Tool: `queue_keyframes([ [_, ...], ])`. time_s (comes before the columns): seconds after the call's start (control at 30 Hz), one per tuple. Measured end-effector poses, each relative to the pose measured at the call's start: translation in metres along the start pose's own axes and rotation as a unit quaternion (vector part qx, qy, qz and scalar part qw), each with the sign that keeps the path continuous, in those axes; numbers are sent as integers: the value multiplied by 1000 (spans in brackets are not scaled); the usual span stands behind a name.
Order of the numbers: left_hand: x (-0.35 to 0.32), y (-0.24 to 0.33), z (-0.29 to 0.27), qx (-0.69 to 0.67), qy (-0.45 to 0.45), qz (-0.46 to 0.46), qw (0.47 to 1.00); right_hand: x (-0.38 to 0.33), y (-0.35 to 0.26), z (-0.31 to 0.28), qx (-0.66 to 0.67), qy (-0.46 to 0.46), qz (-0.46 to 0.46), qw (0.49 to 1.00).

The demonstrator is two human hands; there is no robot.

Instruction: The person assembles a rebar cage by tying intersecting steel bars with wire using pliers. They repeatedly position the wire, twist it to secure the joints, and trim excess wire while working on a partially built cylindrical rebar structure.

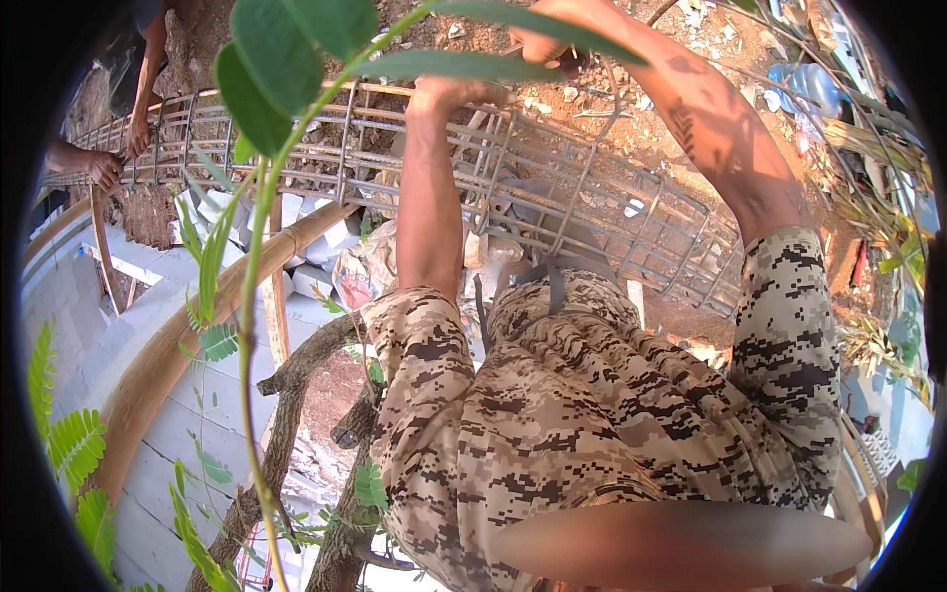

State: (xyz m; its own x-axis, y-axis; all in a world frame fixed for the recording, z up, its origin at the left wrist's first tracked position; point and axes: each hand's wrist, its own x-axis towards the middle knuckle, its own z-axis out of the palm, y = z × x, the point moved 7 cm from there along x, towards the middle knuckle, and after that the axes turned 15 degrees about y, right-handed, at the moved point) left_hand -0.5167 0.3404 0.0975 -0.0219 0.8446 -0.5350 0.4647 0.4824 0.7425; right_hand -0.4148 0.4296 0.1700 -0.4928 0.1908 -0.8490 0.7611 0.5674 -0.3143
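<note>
A long cage of steel rebar (490, 173), made of thin bars and square stirrups, crosses in front of me from the far left to the right. My left hand (456, 92) is at the cage's far upper side, its fingers closed and partly covered by a leaf. Just beyond and to the right, my right hand (541, 41) is closed in a fist near the top edge. Something small and dark shows beside its fingers, but leaves hide what it is. Both my arms reach forward in camouflage sleeves (789, 326).
At the far left, another person's hands (104, 168) touch the cage's end. A leafy green stem (252, 335) hangs close in front. A wooden pole (187, 340) and rough branches (296, 395) stand at left. A blue plastic bottle (809, 89) lies at far right among dry stalks.
</note>
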Motion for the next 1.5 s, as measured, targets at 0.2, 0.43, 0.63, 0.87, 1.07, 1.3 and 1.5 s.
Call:
queue_keyframes([
  [0.2, -81, 29, 116, -41, -128, 24, 991, -120, 68, 158, 257, 37, -4, 966],
  [0.43, -188, -4, 266, -534, -1, -145, 833, -277, 122, 451, 359, 72, 113, 924],
  [0.63, -296, -86, 401, -759, 206, -224, 576, -375, 88, 672, 665, 107, 123, 729],
  [0.87, -453, -100, 519, -774, 242, -163, 562, -481, 80, 886, 693, 192, 66, 692],
  [1.07, -493, -63, 597, -748, 158, -72, 641, -525, 169, 968, 467, 233, 321, 790],
  [1.3, -509, -33, 626, -585, -2, -182, 791, -494, 119, 846, 32, 476, 251, 842],
  [1.5, -558, -20, 664, -409, -155, -179, 881, -455, 44, 768, -137, 528, -84, 834],
])
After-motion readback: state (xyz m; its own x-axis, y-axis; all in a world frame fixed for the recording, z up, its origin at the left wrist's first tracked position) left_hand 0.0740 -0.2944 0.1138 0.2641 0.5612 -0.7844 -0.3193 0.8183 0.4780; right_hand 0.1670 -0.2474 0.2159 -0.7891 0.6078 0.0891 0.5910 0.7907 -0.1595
